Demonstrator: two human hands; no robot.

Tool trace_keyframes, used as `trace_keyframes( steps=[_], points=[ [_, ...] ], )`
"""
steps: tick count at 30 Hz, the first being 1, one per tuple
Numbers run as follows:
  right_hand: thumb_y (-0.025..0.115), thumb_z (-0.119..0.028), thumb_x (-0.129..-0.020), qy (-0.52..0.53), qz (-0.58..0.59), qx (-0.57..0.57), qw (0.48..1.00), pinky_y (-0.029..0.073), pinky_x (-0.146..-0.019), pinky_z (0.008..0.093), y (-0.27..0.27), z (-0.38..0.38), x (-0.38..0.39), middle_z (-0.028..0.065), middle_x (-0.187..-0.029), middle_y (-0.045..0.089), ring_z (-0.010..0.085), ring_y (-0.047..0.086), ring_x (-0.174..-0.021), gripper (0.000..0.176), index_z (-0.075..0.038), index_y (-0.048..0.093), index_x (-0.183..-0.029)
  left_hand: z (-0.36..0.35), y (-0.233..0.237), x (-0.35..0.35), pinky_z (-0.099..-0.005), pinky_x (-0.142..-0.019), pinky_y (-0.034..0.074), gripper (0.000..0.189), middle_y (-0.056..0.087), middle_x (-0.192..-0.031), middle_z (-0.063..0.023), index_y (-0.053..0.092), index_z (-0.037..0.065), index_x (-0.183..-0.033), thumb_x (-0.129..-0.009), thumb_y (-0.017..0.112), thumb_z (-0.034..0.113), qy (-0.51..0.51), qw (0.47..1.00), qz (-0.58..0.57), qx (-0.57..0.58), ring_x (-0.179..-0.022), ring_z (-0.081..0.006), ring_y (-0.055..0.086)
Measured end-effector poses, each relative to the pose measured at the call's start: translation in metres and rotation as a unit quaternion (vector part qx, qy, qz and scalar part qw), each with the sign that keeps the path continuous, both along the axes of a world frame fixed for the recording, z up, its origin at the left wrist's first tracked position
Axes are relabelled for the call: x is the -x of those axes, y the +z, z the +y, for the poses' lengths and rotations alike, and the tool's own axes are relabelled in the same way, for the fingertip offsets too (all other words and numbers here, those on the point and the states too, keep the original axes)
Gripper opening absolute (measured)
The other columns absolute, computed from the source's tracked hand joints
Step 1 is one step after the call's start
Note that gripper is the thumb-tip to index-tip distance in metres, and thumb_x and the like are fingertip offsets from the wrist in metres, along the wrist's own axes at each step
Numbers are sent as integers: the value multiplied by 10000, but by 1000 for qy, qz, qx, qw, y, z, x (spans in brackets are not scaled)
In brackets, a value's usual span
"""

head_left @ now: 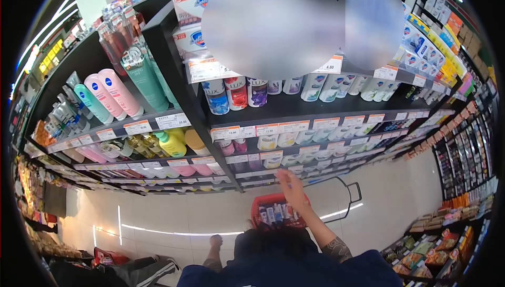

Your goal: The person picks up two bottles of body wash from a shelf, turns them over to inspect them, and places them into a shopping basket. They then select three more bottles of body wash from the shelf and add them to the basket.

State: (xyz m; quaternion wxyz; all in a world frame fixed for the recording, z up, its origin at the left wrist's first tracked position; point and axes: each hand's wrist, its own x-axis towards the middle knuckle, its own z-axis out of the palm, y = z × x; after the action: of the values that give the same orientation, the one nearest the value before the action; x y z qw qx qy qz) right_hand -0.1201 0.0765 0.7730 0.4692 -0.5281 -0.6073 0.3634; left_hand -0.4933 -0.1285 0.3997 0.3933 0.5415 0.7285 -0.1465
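Observation:
My right hand reaches forward over the red shopping basket, in front of the lower shelves. Its fingers are loosely bent and apart, and I see nothing in them. Several small packaged goods lie in the basket, and a black pull handle extends from it to the right. Low at my side hangs my left hand, small and seen from above, so its fingers are hard to make out. On the shelf ahead stand a blue bottle, a red Lux bottle and a purple Lux bottle.
Boxed soaps sit on the upper shelf, partly behind a blurred area. Pink bottles and green bottles fill the left shelf. Another person's striped trouser leg shows at lower left. Packaged goods stand at lower right.

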Motion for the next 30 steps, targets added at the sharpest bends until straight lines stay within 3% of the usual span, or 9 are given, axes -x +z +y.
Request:
trace_keyframes(
  steps=[1,2,4,7,10,13,15,17,30],
  points=[
    [482,-97,-937,4,-4,-29,1000,473,-798,282,13,0,6,104,-971,670,173,637,-906,199,-4,573,-1087,-15,12,6,-338,-568,520,189,661,-839,-89,623,80,-969,-873,489,172,400,902,-163,-8,-703,-201,649],
    [482,-97,-937,-3,-10,-21,1000,473,-798,282,14,1,11,104,-971,670,173,637,-906,199,-4,573,-1087,-24,23,9,-288,-454,502,167,648,-661,-75,671,86,-758,-845,550,162,529,831,-169,-21,-545,-171,629],
    [481,-83,-934,-26,4,-36,999,474,-802,285,17,2,23,99,-968,666,171,634,-910,192,-6,575,-1082,-41,27,15,-275,-452,493,144,653,-694,-78,658,72,-809,-840,554,168,583,793,-174,-2,-546,-175,624],
    [518,-40,-887,-55,-4,-29,998,471,-788,284,8,-1,40,110,-964,653,179,623,-866,197,-14,578,-1072,-65,14,23,-327,-585,514,256,661,-869,-84,604,32,-1056,-881,482,173,400,895,-199,9,-704,-205,642],
    [541,-30,-864,-46,-51,-54,996,467,-796,298,3,-5,52,119,-995,625,203,606,-888,233,-13,567,-1096,-59,22,3,-344,-626,523,286,678,-890,-115,634,27,-1041,-861,522,219,508,842,-182,-16,-744,-224,657],
    [544,-40,-862,-25,-83,-68,994,450,-847,346,13,-6,64,153,-1037,580,288,570,-969,249,-16,556,-1109,-31,53,-2,-400,-845,493,427,662,-1006,-203,654,10,-1058,-803,589,347,224,966,-87,-93,-960,-336,635],
    [541,-38,-862,-21,-98,-76,992,443,-863,358,23,-4,69,156,-1052,574,304,559,-986,256,-19,551,-1117,-3,61,-12,-314,-637,531,294,686,-815,-117,646,20,-1011,-832,564,239,379,906,-152,-114,-699,-197,659],
    [538,-36,-862,-18,-111,-86,990,435,-880,370,28,1,73,159,-1066,569,321,549,-1002,263,-22,547,-1124,18,33,-3,-345,-684,534,385,680,-955,-136,599,12,-1112,-867,578,308,437,851,-285,-61,-831,-236,666],
    [594,-25,-787,-66,-295,-406,862,381,-910,438,166,76,66,146,-1189,515,343,492,-1065,364,-55,544,-1146,23,43,-4,-325,-659,537,330,688,-866,-110,625,26,-1047,-833,600,276,412,858,-297,-72,-793,-217,671]
  ],
)
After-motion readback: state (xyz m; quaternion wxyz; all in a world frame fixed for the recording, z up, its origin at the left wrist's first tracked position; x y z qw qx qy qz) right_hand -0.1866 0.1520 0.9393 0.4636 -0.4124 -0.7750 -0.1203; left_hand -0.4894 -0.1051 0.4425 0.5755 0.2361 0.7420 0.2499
